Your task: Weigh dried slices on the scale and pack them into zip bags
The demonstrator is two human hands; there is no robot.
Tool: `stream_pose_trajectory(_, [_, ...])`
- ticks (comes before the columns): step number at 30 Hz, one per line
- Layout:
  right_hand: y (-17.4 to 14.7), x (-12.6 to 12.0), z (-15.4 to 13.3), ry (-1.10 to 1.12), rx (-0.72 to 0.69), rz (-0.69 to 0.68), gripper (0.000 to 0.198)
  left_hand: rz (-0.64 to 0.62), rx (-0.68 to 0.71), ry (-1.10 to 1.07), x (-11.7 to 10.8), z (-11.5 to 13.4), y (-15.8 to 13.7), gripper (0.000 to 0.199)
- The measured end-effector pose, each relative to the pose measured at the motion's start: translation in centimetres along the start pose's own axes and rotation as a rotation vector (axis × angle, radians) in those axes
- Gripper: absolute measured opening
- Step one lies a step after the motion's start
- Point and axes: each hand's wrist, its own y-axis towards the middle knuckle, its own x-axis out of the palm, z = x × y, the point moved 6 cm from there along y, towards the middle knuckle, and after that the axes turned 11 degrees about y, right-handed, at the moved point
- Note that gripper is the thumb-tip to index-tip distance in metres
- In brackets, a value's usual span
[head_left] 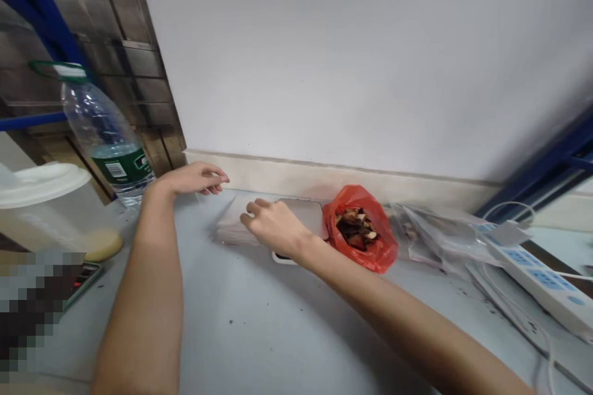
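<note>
- While my two hands are apart from each other, the left hand [197,179] hangs above the back of the table [222,333], fingers loosely bent and parted, with nothing visible in them.
- My right hand [273,222] is curled palm-down; its fingertips are hidden, so I cannot tell whether they pinch anything.
- Between my hands, partly under the right one, lies a stack of clear bags [231,231].
- Directly beneath my right hand is a flat pale-rimmed device [306,213], perhaps a scale.
- Just right of that hand, the open red bag [386,250] holds brown dried pieces [356,225].
- Farther right are clear packets [421,237] and a white power strip [542,278] with cables.
- Left of my left hand stand a large bottle [99,117] and a white-lidded tub [55,188].
- I judge that a sideways brush of my right forearm could tip the red bag and spill pieces; thin, slippery film could make the stack fan out.
- The bottle's green label [123,166] shows a barcode; its lettering is too small for me to read, and I make out no brand.
</note>
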Motion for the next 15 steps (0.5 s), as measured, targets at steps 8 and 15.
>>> stream_pose_trajectory(8, [0.0,4.6,-0.3,0.124,0.0,-0.159,0.03,-0.474,0.001,0.109,5.1,-0.3,0.1,0.025])
stream_pose_trajectory(15, [-0.7,4.6,-0.5,0.122,0.01,-0.176,0.038,-0.519,0.043,0.334,9.1,-0.9,1.1,0.039])
